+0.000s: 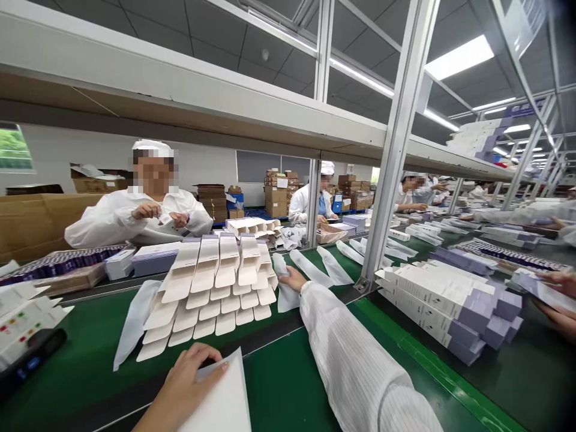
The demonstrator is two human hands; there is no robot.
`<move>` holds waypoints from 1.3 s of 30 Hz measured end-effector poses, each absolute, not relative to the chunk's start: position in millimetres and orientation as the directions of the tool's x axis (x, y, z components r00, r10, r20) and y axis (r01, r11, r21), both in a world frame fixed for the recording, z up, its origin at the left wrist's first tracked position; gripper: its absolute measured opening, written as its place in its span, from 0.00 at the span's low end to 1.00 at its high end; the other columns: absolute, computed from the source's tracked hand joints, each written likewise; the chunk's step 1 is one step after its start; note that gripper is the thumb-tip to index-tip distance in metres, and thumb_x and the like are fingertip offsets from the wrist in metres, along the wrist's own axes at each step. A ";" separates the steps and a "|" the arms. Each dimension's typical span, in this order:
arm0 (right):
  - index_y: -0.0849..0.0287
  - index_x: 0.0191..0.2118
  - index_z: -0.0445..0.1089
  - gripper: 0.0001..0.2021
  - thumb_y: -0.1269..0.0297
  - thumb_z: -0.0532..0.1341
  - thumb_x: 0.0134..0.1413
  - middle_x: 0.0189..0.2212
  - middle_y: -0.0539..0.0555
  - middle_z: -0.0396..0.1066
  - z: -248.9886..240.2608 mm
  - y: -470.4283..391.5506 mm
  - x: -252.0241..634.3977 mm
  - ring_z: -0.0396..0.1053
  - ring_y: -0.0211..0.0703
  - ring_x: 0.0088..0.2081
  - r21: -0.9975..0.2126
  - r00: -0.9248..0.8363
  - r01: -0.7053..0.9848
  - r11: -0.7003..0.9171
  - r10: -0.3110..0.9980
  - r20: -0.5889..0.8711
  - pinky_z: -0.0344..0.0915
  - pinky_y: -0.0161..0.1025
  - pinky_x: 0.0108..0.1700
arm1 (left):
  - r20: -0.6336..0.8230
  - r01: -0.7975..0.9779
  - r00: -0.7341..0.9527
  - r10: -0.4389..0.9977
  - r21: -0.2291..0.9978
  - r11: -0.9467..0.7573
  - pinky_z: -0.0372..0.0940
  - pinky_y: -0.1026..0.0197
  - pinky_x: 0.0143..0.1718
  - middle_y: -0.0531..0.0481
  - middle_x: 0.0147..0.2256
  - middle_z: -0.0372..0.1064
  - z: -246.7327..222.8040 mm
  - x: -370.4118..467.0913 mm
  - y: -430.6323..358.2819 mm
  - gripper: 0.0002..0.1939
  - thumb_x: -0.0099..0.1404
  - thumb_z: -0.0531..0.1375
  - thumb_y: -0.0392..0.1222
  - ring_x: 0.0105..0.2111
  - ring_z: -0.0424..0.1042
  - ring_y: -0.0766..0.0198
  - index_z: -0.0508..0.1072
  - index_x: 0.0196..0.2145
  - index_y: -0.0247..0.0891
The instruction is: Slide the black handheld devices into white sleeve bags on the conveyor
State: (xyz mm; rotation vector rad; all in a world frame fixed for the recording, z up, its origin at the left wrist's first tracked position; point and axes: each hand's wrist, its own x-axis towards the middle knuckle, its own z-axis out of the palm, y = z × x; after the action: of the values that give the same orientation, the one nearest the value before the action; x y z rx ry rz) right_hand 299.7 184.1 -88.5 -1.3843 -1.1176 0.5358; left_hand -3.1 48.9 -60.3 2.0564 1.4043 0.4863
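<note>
My left hand (189, 378) has closed on a smooth, flat white piece (227, 399) with a crisp straight edge, low in front of me over the green belt (274, 372). My right hand (294, 279) reaches forward to a limp, pale sleeve (288, 298), thin and slightly cloudy, lying just beside the stacked cartons; my fingers touch it, though I cannot tell whether they pinch it. My cuff is white, finely ribbed cloth, rumpled along the forearm.

The stacked cartons (216, 288) are stiff card, their open ends towards me, cream flaps with rounded corners jutting out in tiers. More crinkled sleeves (310, 267) lie beyond my right hand. Past the square metal post (389, 144) sit long white-and-lilac boxes (450, 300). Opposite, a co-worker (153, 210) in a loose white coat holds something small.
</note>
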 end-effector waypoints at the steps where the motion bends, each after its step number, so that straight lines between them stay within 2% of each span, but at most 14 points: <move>1: 0.62 0.31 0.66 0.16 0.66 0.64 0.28 0.32 0.56 0.67 -90.6 183.2 302.4 0.64 0.45 0.38 -0.921 0.433 0.351 0.171 0.842 0.321 0.57 0.40 0.41 | -0.030 0.704 0.372 0.928 0.660 -0.261 0.62 0.58 0.35 0.49 0.38 0.63 -61.1 -4.0 49.5 0.20 0.52 0.50 0.60 0.41 0.62 0.53 0.68 0.30 0.42; 4: 0.63 0.38 0.64 0.18 0.61 0.59 0.37 0.37 0.58 0.64 -94.5 176.3 315.0 0.60 0.46 0.43 -0.885 0.523 0.443 0.139 0.762 0.382 0.54 0.39 0.45 | -0.012 0.688 0.353 0.935 0.681 -0.251 0.61 0.59 0.34 0.49 0.36 0.63 -62.9 -5.0 49.6 0.18 0.52 0.50 0.58 0.39 0.62 0.54 0.68 0.28 0.41; 7: 0.65 0.42 0.61 0.19 0.60 0.52 0.43 0.36 0.60 0.63 -94.0 162.1 329.4 0.61 0.47 0.40 -0.873 0.644 0.471 0.128 0.626 0.440 0.55 0.41 0.43 | -0.004 0.677 0.359 0.933 0.689 -0.257 0.60 0.59 0.36 0.50 0.36 0.62 -62.4 -6.2 48.7 0.16 0.52 0.51 0.56 0.39 0.61 0.55 0.67 0.26 0.40; 9: 0.65 0.43 0.59 0.19 0.61 0.50 0.44 0.35 0.59 0.62 -91.3 149.8 336.0 0.61 0.46 0.38 -0.858 0.661 0.493 0.147 0.577 0.479 0.55 0.42 0.43 | 0.006 0.675 0.367 0.930 0.686 -0.271 0.59 0.60 0.36 0.50 0.34 0.62 -61.4 -7.6 48.8 0.14 0.52 0.52 0.54 0.38 0.61 0.56 0.65 0.25 0.39; 12: 0.65 0.42 0.59 0.17 0.64 0.48 0.45 0.33 0.57 0.63 -86.7 132.3 336.9 0.61 0.44 0.37 -0.821 0.643 0.535 0.200 0.533 0.549 0.55 0.41 0.44 | 0.012 0.680 0.391 0.920 0.670 -0.297 0.59 0.62 0.33 0.51 0.32 0.62 -60.4 -8.9 49.6 0.13 0.53 0.50 0.51 0.36 0.62 0.58 0.63 0.24 0.39; 15: 0.62 0.40 0.60 0.15 0.66 0.48 0.45 0.32 0.55 0.63 -84.2 119.3 327.0 0.60 0.43 0.37 -0.778 0.602 0.571 0.261 0.511 0.613 0.54 0.40 0.44 | 0.031 0.672 0.404 0.914 0.668 -0.319 0.60 0.64 0.29 0.51 0.30 0.62 -60.2 -8.8 49.6 0.15 0.53 0.50 0.53 0.33 0.63 0.59 0.63 0.22 0.39; 22: 0.60 0.37 0.63 0.12 0.67 0.48 0.47 0.32 0.56 0.63 -81.5 93.2 291.7 0.59 0.44 0.37 -0.679 0.443 0.623 0.389 0.539 0.716 0.56 0.42 0.42 | 0.110 0.590 0.457 0.883 0.705 -0.393 0.58 0.66 0.25 0.52 0.28 0.63 -60.7 -14.3 46.6 0.17 0.54 0.51 0.55 0.28 0.64 0.63 0.65 0.24 0.38; 25: 0.60 0.35 0.63 0.11 0.67 0.47 0.48 0.31 0.57 0.63 -76.7 80.6 270.7 0.59 0.45 0.37 -0.594 0.311 0.646 0.479 0.546 0.778 0.57 0.43 0.41 | 0.184 0.601 0.435 0.881 0.669 -0.437 0.57 0.65 0.28 0.52 0.29 0.64 -61.2 -15.7 42.0 0.15 0.56 0.51 0.52 0.29 0.64 0.63 0.66 0.25 0.38; 29: 0.58 0.37 0.62 0.10 0.71 0.48 0.50 0.32 0.57 0.63 -62.2 57.9 230.0 0.60 0.44 0.36 -0.383 -0.026 0.601 0.702 0.496 0.868 0.58 0.43 0.38 | 0.276 0.632 0.414 0.867 0.598 -0.492 0.58 0.63 0.33 0.52 0.30 0.66 -62.2 -14.2 33.5 0.14 0.59 0.50 0.50 0.32 0.65 0.62 0.69 0.28 0.40; 33: 0.57 0.40 0.61 0.11 0.71 0.48 0.51 0.33 0.55 0.63 -36.3 35.9 179.2 0.60 0.43 0.36 -0.334 -0.227 0.452 0.827 0.469 0.854 0.59 0.42 0.39 | 0.394 0.642 0.394 0.830 0.529 -0.555 0.61 0.62 0.34 0.51 0.30 0.65 -64.9 -11.4 27.6 0.12 0.61 0.48 0.46 0.32 0.65 0.62 0.68 0.33 0.40; 36: 0.56 0.44 0.59 0.13 0.70 0.46 0.53 0.33 0.53 0.63 -16.8 38.2 131.0 0.61 0.40 0.36 -0.396 -0.343 0.416 0.819 0.544 0.766 0.59 0.38 0.40 | 0.465 0.643 0.428 0.775 0.446 -0.623 0.62 0.59 0.36 0.48 0.32 0.66 -67.6 -9.4 27.0 0.11 0.61 0.48 0.43 0.35 0.65 0.59 0.69 0.33 0.39; 39: 0.50 0.48 0.57 0.16 0.64 0.46 0.53 0.31 0.51 0.64 -11.2 63.9 72.2 0.63 0.40 0.35 -0.416 -0.575 0.484 0.770 0.638 0.513 0.60 0.40 0.39 | 0.485 0.634 0.484 0.728 0.379 -0.674 0.60 0.54 0.42 0.46 0.35 0.68 -71.9 -8.5 28.0 0.11 0.61 0.49 0.42 0.40 0.64 0.55 0.71 0.33 0.39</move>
State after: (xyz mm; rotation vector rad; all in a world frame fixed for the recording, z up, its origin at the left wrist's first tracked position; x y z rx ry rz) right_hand 72.2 63.9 -11.2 -0.8322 -2.2973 0.3022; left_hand -8.5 28.0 -71.9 2.5759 1.1913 0.9509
